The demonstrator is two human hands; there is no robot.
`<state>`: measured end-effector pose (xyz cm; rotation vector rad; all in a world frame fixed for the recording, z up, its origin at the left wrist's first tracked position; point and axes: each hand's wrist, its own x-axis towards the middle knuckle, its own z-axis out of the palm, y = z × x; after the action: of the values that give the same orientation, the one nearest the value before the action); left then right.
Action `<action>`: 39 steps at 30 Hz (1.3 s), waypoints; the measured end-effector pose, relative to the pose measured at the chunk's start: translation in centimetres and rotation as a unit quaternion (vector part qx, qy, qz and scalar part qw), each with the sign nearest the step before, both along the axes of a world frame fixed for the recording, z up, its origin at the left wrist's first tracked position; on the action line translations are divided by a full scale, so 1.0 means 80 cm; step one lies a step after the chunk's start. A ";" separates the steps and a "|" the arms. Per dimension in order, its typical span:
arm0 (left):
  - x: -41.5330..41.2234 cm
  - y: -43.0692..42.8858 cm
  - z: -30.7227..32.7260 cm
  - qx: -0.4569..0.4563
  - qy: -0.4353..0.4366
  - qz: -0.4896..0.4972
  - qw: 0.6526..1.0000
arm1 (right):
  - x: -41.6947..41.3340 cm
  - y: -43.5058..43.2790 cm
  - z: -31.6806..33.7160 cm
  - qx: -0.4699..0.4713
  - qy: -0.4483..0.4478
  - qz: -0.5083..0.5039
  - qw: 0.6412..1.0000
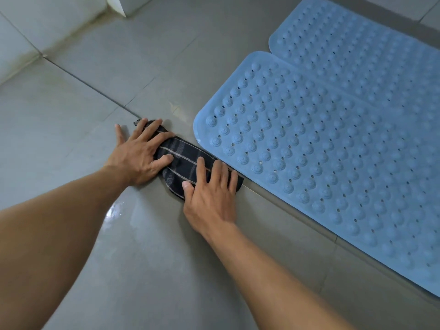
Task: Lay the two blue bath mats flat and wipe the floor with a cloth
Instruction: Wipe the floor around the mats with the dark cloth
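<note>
Two blue bath mats lie flat side by side on the grey tiled floor at the right: the near mat (321, 153) and the far mat (371, 51), edges touching. A dark striped cloth (183, 154) lies bunched on the floor just left of the near mat's corner. My left hand (138, 153) presses on the cloth's left end with fingers spread. My right hand (209, 194) presses flat on its right end, fingers spread, close to the mat's edge.
The grey floor tiles (71, 120) show a wet glossy patch (114, 210) near my left forearm. A white wall base (35, 36) runs along the upper left, with a white corner post (123, 5) at the top.
</note>
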<state>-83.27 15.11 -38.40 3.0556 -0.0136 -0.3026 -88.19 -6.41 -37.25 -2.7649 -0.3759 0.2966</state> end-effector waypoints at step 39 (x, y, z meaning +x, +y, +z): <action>0.237 0.165 0.026 0.116 0.129 -0.040 0.984 | 0.225 0.191 0.001 -0.016 0.185 0.001 0.983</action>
<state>-64.32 28.32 -36.31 3.2207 -0.0921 -0.7532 -70.18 8.84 -37.20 -2.6604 -0.2791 0.8084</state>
